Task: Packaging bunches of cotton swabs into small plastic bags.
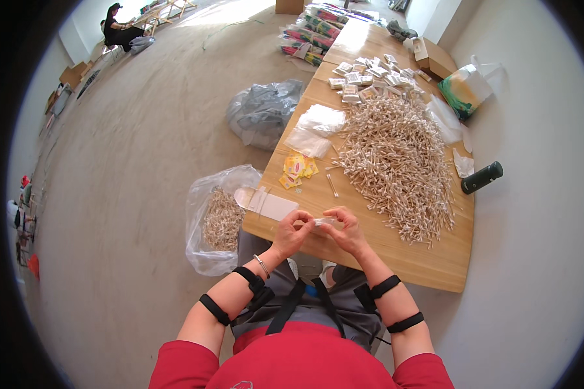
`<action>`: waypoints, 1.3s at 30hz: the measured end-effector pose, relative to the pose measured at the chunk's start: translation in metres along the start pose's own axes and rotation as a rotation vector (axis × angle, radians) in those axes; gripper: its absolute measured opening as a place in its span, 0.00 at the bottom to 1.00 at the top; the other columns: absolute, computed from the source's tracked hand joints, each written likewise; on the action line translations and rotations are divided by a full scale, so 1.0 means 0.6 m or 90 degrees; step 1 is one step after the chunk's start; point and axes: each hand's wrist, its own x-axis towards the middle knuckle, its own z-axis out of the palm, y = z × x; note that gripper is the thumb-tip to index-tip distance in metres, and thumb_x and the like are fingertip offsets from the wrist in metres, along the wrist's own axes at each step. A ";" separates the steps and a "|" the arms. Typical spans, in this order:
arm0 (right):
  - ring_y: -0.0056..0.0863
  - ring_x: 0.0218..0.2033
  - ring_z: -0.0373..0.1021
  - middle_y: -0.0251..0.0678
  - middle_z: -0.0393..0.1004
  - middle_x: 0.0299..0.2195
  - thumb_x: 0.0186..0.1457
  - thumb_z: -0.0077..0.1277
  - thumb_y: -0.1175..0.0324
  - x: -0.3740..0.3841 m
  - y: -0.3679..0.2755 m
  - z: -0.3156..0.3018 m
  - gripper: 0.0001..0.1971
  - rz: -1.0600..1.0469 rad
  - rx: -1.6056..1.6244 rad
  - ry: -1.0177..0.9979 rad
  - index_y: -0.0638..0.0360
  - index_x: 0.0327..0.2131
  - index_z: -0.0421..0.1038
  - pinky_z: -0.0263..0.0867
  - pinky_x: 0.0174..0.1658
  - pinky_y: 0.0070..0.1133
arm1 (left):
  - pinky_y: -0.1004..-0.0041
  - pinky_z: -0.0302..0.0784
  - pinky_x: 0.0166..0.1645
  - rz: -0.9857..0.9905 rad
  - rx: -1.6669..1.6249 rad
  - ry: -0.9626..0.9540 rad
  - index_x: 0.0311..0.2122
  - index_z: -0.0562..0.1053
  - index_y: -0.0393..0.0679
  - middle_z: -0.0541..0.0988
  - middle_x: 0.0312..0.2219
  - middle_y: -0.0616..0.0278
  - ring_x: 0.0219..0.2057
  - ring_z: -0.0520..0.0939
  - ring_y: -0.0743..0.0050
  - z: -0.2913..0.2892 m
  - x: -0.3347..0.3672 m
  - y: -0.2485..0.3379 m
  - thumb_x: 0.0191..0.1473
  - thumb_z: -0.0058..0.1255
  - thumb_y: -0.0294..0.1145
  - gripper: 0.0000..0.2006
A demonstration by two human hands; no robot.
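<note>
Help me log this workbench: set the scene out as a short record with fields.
Left hand: fingertips on a small whitish packet
Right hand: fingers on the same packet
Table, middle: large heap of cotton swabs
Beyond the heap: small white packs
Left of the heap: clear bags, yellow cards
Right side: dark bottle
Floor, left: clear bag of swabs, grey bag
Background: seated person, upper left

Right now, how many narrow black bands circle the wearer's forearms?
4. Left forearm: one narrow black band nearer the left hand, another band nearer the elbow. Right forearm: one nearer the right hand, another nearer the elbow. None seems hidden.
</note>
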 end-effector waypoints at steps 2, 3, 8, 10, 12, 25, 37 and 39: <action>0.34 0.42 0.67 0.36 0.73 0.31 0.43 0.61 0.69 0.001 -0.017 0.001 0.09 -0.130 -0.086 0.039 0.58 0.29 0.75 0.63 0.45 0.27 | 0.81 0.75 0.40 0.003 0.015 -0.003 0.37 0.71 0.39 0.73 0.32 0.67 0.35 0.75 0.84 -0.003 0.001 0.000 0.54 0.53 0.25 0.06; 0.34 0.42 0.67 0.36 0.73 0.31 0.43 0.61 0.69 0.002 -0.020 0.002 0.09 -0.131 -0.087 0.040 0.58 0.29 0.75 0.63 0.45 0.27 | 0.80 0.75 0.40 0.015 0.044 -0.005 0.37 0.71 0.38 0.73 0.32 0.67 0.35 0.75 0.83 -0.002 0.001 0.000 0.54 0.52 0.25 0.06; 0.33 0.34 0.65 0.33 0.70 0.26 0.43 0.60 0.71 0.009 -0.021 0.003 0.04 -0.183 -0.186 0.021 0.56 0.26 0.76 0.63 0.37 0.26 | 0.80 0.76 0.40 0.056 0.094 -0.011 0.36 0.72 0.38 0.74 0.33 0.65 0.36 0.76 0.82 -0.002 0.001 0.005 0.54 0.52 0.23 0.04; 0.32 0.33 0.65 0.33 0.70 0.26 0.43 0.60 0.72 0.009 -0.018 0.004 0.04 -0.178 -0.186 0.015 0.56 0.25 0.76 0.62 0.36 0.25 | 0.79 0.76 0.39 0.087 0.092 -0.019 0.35 0.72 0.38 0.74 0.33 0.65 0.36 0.76 0.81 -0.003 0.002 0.002 0.53 0.52 0.24 0.04; 0.32 0.32 0.64 0.33 0.70 0.26 0.43 0.59 0.72 0.009 -0.019 0.004 0.03 -0.173 -0.186 0.009 0.56 0.24 0.76 0.62 0.35 0.25 | 0.79 0.76 0.39 0.076 0.088 -0.014 0.35 0.72 0.38 0.74 0.33 0.65 0.36 0.76 0.81 -0.002 0.003 -0.002 0.53 0.52 0.24 0.04; 0.31 0.31 0.65 0.34 0.70 0.24 0.40 0.61 0.72 0.005 -0.014 -0.018 0.04 -0.135 -0.173 0.023 0.58 0.23 0.76 0.62 0.35 0.25 | 0.79 0.75 0.37 0.061 0.139 0.007 0.34 0.74 0.40 0.76 0.31 0.66 0.33 0.77 0.83 -0.002 0.013 -0.004 0.52 0.55 0.27 0.05; 0.34 0.38 0.68 0.35 0.75 0.31 0.43 0.62 0.66 0.004 -0.006 -0.023 0.10 -0.115 -0.165 0.000 0.56 0.31 0.78 0.63 0.44 0.26 | 0.78 0.76 0.36 0.115 0.153 -0.001 0.36 0.76 0.40 0.77 0.31 0.63 0.32 0.78 0.80 0.010 0.013 0.010 0.51 0.57 0.29 0.08; 0.34 0.39 0.68 0.35 0.76 0.32 0.44 0.61 0.66 0.006 -0.004 -0.014 0.10 -0.113 -0.150 -0.003 0.56 0.31 0.78 0.63 0.45 0.26 | 0.78 0.76 0.36 0.104 0.170 0.009 0.37 0.76 0.40 0.78 0.32 0.62 0.32 0.78 0.79 0.010 0.015 0.004 0.51 0.57 0.29 0.08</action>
